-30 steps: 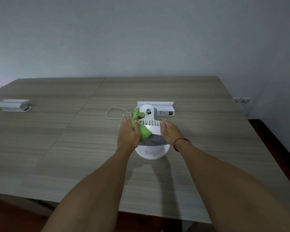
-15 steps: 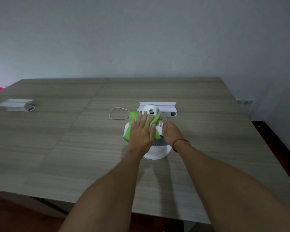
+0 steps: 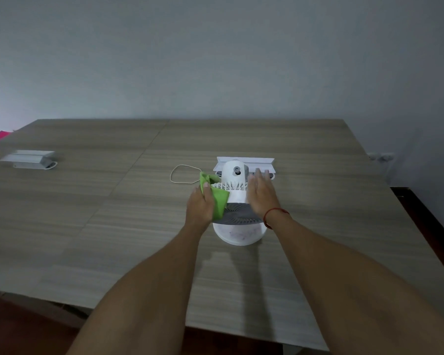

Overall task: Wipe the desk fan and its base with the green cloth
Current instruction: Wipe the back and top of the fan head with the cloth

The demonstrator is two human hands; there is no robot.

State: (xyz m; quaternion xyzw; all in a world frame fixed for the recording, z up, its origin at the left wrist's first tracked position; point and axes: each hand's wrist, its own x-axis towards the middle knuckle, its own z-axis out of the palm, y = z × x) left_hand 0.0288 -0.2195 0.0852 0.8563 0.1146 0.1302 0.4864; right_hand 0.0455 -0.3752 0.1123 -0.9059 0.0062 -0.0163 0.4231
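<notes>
A white desk fan with a grey front grille stands on its round white base in the middle of the wooden table. My left hand presses the green cloth against the fan's left side. My right hand lies flat with fingers straight against the fan's right side, steadying it. A red string circles my right wrist.
A white power strip holder sits just behind the fan, with a thin white cable looping to the left. A second white holder lies at the far left. Wall sockets are at the right, beyond the table edge.
My left hand has slid the cloth from the top of the fan down to its left side. My right hand has stretched out flat along the right side.
</notes>
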